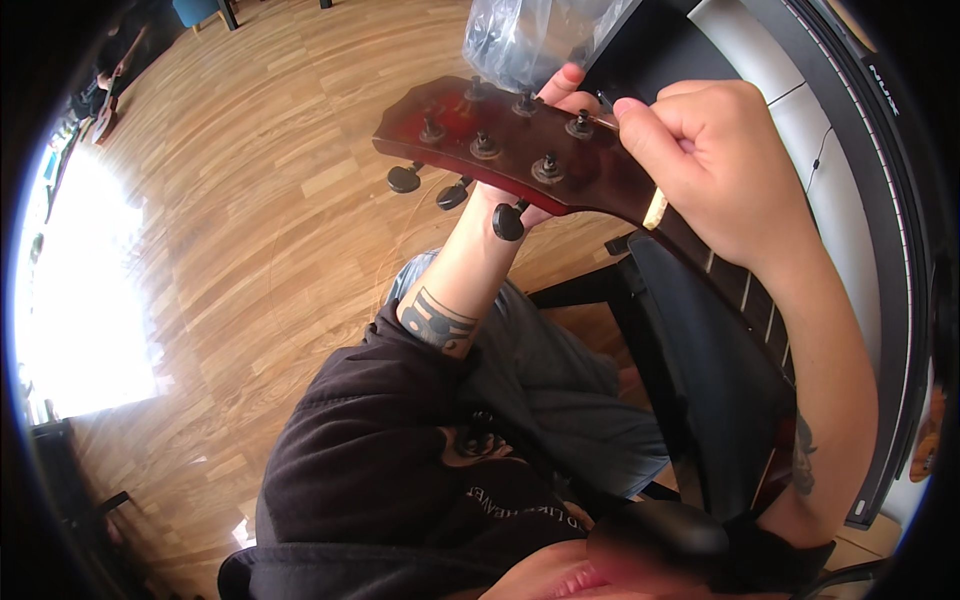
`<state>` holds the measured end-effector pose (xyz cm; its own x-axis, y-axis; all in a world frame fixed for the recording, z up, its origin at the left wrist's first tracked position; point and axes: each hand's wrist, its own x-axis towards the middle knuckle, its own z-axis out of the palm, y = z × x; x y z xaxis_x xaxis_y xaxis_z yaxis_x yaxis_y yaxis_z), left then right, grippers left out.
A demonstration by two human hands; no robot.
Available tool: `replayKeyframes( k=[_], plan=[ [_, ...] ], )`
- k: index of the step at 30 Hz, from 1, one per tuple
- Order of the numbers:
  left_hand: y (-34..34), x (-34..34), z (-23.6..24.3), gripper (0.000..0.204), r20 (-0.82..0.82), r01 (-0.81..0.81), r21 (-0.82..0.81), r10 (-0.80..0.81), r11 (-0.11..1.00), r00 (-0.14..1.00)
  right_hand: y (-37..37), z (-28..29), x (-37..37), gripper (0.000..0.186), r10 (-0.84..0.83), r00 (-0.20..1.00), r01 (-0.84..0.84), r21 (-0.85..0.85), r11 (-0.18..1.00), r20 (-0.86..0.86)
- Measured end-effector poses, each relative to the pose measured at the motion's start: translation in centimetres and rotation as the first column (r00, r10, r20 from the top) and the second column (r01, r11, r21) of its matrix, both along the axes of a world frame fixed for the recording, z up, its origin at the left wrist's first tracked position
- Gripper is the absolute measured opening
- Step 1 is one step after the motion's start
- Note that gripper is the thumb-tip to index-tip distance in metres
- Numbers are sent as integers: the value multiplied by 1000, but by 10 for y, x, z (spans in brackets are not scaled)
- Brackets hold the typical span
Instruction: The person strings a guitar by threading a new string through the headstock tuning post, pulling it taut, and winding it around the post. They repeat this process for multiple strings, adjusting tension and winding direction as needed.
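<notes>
A guitar's dark red headstock (520, 160) points up and left in front of me, with black tuning pegs (508, 221) along its near edge and several metal posts on its face. My left hand (512, 200) is wrapped round the headstock from beneath; its fingertips show past the far edge, and the rest is hidden. Curled closed beside the post nearest the neck, my right hand (705, 150) has thumb and forefinger pinched on something thin and dark, too small to name. A pale nut (655, 210) and bare frets show below that hand.
A clear plastic bag (530, 40) lies beyond the headstock. At the right runs a long black keyboard-like frame (905, 250). A dark padded seat or case (690, 340) stands beneath the neck. Wooden floor (260, 170) spreads left, with thin curved strands on it.
</notes>
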<state>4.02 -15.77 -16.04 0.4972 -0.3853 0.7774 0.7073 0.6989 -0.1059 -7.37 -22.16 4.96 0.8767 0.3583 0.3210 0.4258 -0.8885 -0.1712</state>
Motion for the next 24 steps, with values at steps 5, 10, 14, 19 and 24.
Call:
replayKeyframes(
  k=[5, 10, 14, 19, 24],
  plan=[
    [13, 6, -2, 68, 54, -70, 108, 64, 992, 996, -1, 1, 0, 40, 7, 1000, -7, 0, 1000, 0],
    [24, -2, 13, 71, 158, -174, 147, 150, 974, 976, -2, 2, -2, 40, -25, 1000, 25, -22, 999, -11],
    [4, -6, 8, 69, 27, -54, 45, 52, 998, 998, 1, 2, -2, 40, -50, 998, 48, -44, 998, -39],
    [9, -17, 15, 66, -54, -56, 144, 65, 988, 996, -2, 1, -1, 41, -16, 1000, 16, -24, 1000, -14],
    [13, 1, 0, 67, 35, 32, 173, -39, 984, 999, 0, 1, -2, 42, -26, 999, 25, -38, 999, -28]
  ],
)
